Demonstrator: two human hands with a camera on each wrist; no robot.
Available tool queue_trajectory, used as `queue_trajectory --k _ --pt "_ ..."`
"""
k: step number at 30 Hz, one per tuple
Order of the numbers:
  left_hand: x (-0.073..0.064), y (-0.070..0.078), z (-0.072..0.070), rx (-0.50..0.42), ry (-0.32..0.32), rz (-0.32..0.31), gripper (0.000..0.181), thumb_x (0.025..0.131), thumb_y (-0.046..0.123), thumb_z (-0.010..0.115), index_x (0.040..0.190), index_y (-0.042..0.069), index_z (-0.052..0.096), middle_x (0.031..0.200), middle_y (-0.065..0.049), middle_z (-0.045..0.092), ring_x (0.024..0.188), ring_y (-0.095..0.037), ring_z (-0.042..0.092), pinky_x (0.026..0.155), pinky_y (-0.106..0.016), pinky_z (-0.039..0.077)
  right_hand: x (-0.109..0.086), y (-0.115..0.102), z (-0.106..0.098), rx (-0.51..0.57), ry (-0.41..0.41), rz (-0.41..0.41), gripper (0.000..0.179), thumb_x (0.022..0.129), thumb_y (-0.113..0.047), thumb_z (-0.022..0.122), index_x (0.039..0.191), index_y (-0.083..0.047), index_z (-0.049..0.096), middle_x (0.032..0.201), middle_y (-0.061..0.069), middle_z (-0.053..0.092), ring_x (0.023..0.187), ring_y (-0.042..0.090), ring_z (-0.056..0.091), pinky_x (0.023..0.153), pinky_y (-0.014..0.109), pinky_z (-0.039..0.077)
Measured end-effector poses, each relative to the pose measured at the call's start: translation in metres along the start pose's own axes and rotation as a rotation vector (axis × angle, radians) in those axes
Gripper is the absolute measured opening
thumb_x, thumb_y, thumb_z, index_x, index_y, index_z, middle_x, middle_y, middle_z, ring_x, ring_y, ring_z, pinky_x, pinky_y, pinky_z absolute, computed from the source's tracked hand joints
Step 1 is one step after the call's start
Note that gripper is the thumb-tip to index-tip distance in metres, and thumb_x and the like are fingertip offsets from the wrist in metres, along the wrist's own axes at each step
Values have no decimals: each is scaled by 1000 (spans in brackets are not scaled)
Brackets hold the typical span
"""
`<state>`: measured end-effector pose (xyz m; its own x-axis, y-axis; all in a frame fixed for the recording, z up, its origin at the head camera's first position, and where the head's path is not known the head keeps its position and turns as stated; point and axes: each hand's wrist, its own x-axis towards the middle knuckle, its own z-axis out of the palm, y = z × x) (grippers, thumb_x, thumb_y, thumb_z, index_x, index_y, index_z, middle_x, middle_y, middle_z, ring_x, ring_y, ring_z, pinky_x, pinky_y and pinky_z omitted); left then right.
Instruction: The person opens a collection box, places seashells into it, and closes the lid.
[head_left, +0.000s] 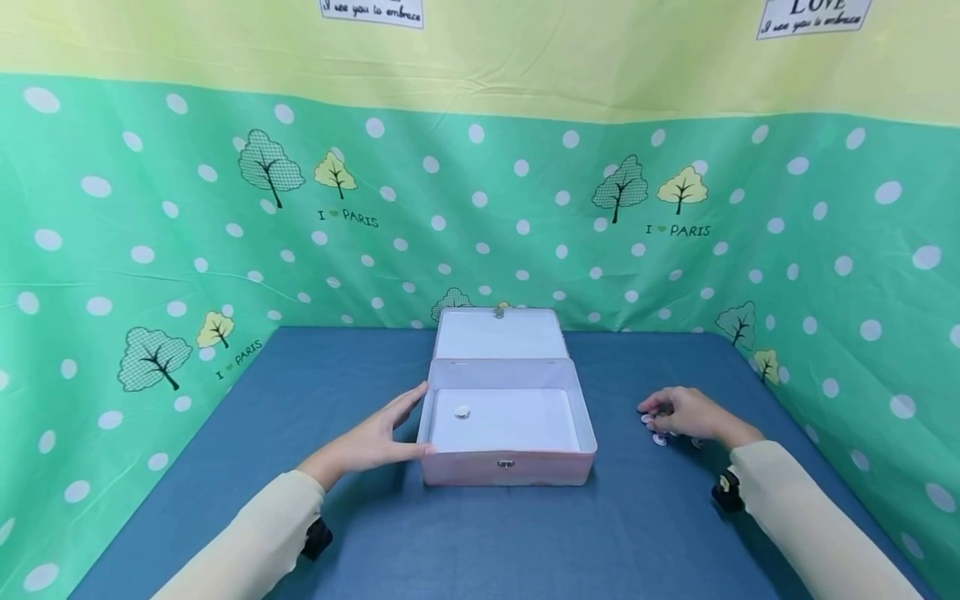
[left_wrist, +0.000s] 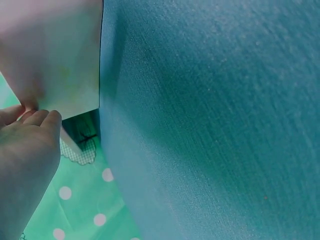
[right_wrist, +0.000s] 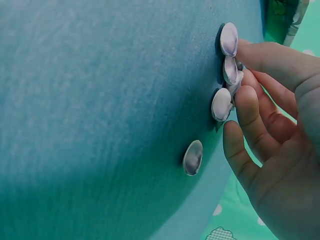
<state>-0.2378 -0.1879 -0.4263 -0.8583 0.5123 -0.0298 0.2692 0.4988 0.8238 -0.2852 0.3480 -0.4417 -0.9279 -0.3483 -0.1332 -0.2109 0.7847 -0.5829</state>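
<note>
A pink rectangular tin box (head_left: 465,469) stands on the table with its hinged lid (head_left: 498,335) raised at the back. One small white shell (head_left: 462,412) lies on the box's white floor. My left hand (head_left: 360,443) rests against the box's left side, thumb near the front corner and fingers spread along the wall. To the right of the box, my right hand (head_left: 693,414) is down over a small group of seashells. In the right wrist view, the thumb touches or nearly touches the topmost shell (right_wrist: 229,40), with loosely bent fingers beside the others. A separate shell (right_wrist: 193,157) lies apart.
Dark blue cloth (head_left: 517,542) covers the table. A green and yellow curtain (head_left: 517,196) with dots and trees hangs behind and along both sides. A metal clasp (head_left: 506,464) sits on the box front. Each wrist carries a black device (head_left: 726,492).
</note>
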Motion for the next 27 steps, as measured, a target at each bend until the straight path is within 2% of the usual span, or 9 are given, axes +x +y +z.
queue_trajectory --k 8,18,27 --pt "0 0 0 -7 1 3 99 89 40 77 163 22 13 167 -8 10 151 -34 12 116 -59 20 0 -4 -2 12 11 -4 22 94 -17 73 112 -5 74 102 5 69 74 16 61 63 34 52" --pt "1 0 0 0 3 -4 100 89 41 77 163 22 13 167 -9 9 151 -34 12 116 -60 20 4 -18 -10 -20 33 -24 24 94 -20 73 113 -4 72 106 6 68 83 16 62 70 34 52" --pt "1 1 0 1 -1 -6 101 89 41 77 163 20 12 167 -9 8 151 -34 12 116 -59 20 7 -41 -22 -46 79 -108 25 94 -20 73 113 -4 72 105 4 67 81 16 60 69 35 52"
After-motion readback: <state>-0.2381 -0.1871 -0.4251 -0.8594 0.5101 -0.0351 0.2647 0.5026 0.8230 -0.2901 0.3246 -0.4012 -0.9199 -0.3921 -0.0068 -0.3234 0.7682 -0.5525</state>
